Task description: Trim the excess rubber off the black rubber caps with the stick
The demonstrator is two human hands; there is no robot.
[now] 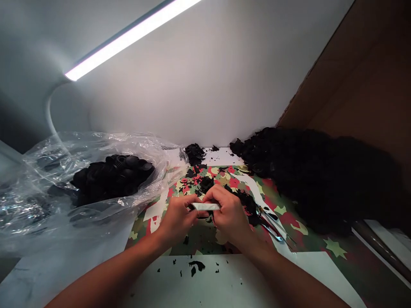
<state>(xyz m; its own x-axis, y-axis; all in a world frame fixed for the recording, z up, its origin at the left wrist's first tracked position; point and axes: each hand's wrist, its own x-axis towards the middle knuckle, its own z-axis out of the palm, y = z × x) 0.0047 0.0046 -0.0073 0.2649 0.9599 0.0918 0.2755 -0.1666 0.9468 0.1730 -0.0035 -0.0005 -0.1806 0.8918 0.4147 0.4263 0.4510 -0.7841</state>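
White strip (206, 206): pinching it at one end with the left hand (179, 215), at the other with the right hand (229, 214), holding it above the patterned sheet (201, 239) (with metal tools (273, 233) to the right), near black scraps (246, 201).

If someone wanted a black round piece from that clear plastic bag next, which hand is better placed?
The left hand, probably: it is nearer the clear plastic bag of black round pieces, which lies to its left; the right hand is farther across. Both hold the white strip, though.
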